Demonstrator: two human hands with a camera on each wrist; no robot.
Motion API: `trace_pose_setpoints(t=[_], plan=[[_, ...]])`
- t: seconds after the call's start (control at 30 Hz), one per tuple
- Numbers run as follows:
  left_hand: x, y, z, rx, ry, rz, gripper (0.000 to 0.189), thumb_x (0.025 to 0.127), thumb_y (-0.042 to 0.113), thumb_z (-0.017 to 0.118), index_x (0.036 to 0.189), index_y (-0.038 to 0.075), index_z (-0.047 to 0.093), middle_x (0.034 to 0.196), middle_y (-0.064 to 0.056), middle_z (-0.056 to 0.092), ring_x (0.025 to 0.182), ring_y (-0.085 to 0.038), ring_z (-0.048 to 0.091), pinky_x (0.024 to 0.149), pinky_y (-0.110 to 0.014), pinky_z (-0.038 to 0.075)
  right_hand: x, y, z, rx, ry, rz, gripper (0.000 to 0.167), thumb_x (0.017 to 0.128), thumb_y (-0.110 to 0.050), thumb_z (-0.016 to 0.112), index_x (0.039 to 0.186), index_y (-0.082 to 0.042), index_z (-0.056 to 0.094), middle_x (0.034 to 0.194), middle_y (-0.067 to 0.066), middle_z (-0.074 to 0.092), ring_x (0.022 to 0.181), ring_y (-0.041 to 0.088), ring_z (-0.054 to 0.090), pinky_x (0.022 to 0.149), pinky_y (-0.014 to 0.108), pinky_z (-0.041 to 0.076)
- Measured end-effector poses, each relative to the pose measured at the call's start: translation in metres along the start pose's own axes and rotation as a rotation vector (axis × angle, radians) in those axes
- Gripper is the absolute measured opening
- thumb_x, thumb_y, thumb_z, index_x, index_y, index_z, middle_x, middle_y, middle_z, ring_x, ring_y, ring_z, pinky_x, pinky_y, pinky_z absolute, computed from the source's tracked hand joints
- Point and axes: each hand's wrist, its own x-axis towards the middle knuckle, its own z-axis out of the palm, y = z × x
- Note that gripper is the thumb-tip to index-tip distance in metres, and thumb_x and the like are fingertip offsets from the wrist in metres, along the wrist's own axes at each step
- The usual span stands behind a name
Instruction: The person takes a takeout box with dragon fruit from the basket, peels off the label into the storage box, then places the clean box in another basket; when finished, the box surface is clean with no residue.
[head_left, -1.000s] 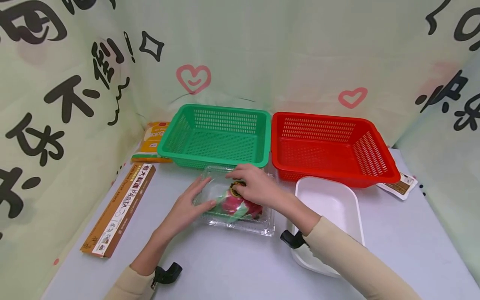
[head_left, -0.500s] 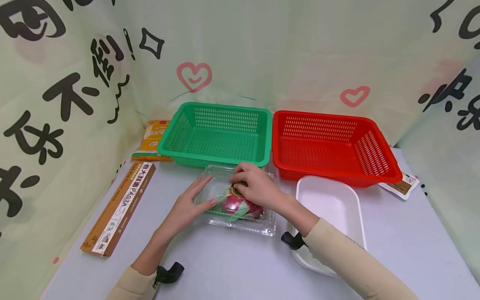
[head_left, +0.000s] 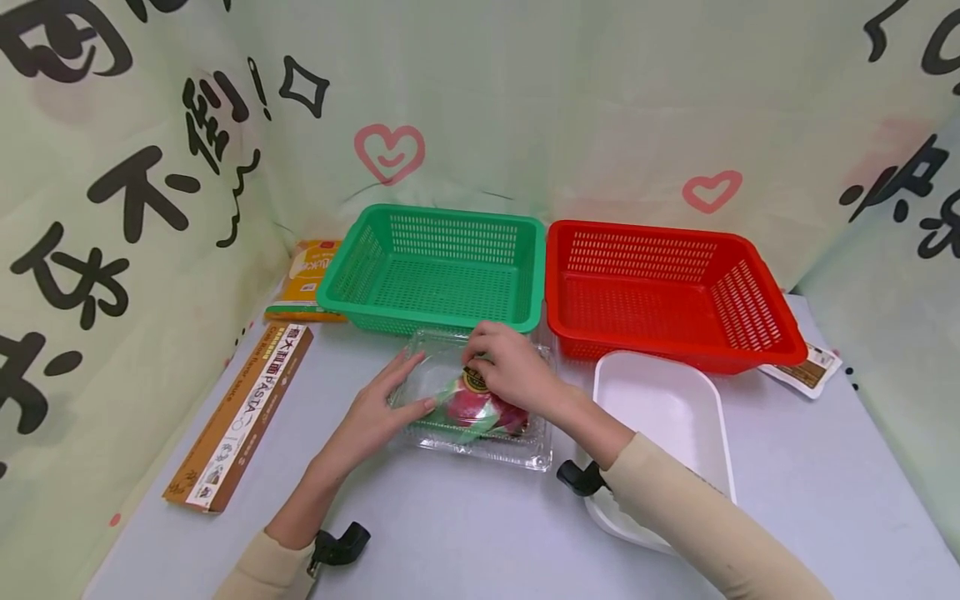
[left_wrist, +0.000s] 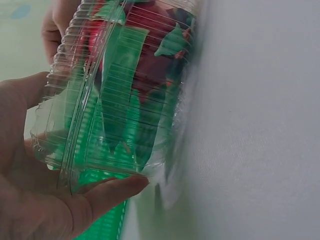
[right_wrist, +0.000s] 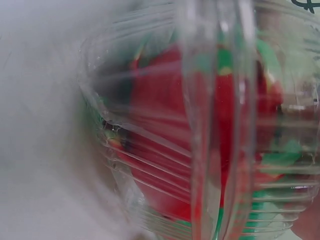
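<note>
A clear plastic clamshell box (head_left: pixel 506 456) lies in front of the green basket, a red dragon fruit (head_left: pixel 469 412) with green scales inside. My left hand (head_left: pixel 375 412) rests at its left end, fingers fairly straight; in the left wrist view a finger (left_wrist: pixel 117 194) lies along the box's end wall. Over the lid, my right hand (head_left: pixel 512 368) bends its thumb and fingers at the upper edge of a round black-and-gold label (head_left: pixel 474 381). I cannot tell whether they pinch it. In the right wrist view the box's ribbed wall and the dragon fruit (right_wrist: pixel 160 135) hide those fingertips.
Behind the box stand a green basket (head_left: pixel 431 318) and a red basket (head_left: pixel 675 354). A white tray (head_left: pixel 660 408) lies under my right forearm. At left are a pasta box (head_left: pixel 236 421) and an orange packet (head_left: pixel 303 283); a small sachet (head_left: pixel 813 371) is at right.
My right thumb has drawn up off the round label, so more of the label shows. My left hand and the box have stayed in place.
</note>
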Motion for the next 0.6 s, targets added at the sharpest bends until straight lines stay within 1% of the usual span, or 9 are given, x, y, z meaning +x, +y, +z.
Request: trace_pose_setpoints(t=[0.13, 0.37, 0.47, 0.6], plan=[[0.001, 0.001, 0.000, 0.018, -0.002, -0.007, 0.076, 0.086, 0.054, 0.071, 0.152, 0.037, 0.037, 0.167, 0.001, 0.017, 0.154, -0.032, 0.017, 0.118, -0.065, 0.025, -0.002, 0.001, 0.000, 0.015, 0.046, -0.022, 0.008, 0.089, -0.003, 0.070, 0.086, -0.010, 0.075, 0.090, 0.000, 0.068, 0.095, 0.018, 0.061, 0.088, 0.035, 0.054], [0.001, 0.001, -0.001, 0.028, -0.006, -0.001, 0.078, 0.086, 0.053, 0.072, 0.153, 0.033, 0.037, 0.168, 0.000, 0.016, 0.154, -0.034, 0.016, 0.118, -0.066, 0.024, -0.009, -0.001, -0.003, 0.018, 0.133, -0.060, 0.012, 0.089, 0.000, 0.067, 0.087, -0.009, 0.073, 0.085, -0.001, 0.067, 0.088, 0.017, 0.059, 0.080, 0.033, 0.053], [0.001, 0.001, -0.001, 0.033, -0.007, 0.008, 0.078, 0.086, 0.052, 0.072, 0.153, 0.032, 0.037, 0.168, -0.001, 0.016, 0.154, -0.034, 0.017, 0.118, -0.067, 0.022, -0.014, -0.002, -0.009, 0.027, 0.180, -0.066, 0.013, 0.089, 0.001, 0.066, 0.087, -0.010, 0.072, 0.086, -0.001, 0.068, 0.089, 0.017, 0.059, 0.078, 0.032, 0.052], [0.001, 0.001, -0.001, 0.022, -0.003, 0.014, 0.077, 0.086, 0.050, 0.073, 0.153, 0.032, 0.038, 0.167, -0.002, 0.017, 0.154, -0.034, 0.017, 0.118, -0.068, 0.021, -0.020, -0.002, -0.021, 0.076, 0.219, -0.062, 0.013, 0.090, 0.002, 0.066, 0.088, -0.009, 0.071, 0.088, 0.002, 0.069, 0.089, 0.017, 0.058, 0.076, 0.030, 0.053]])
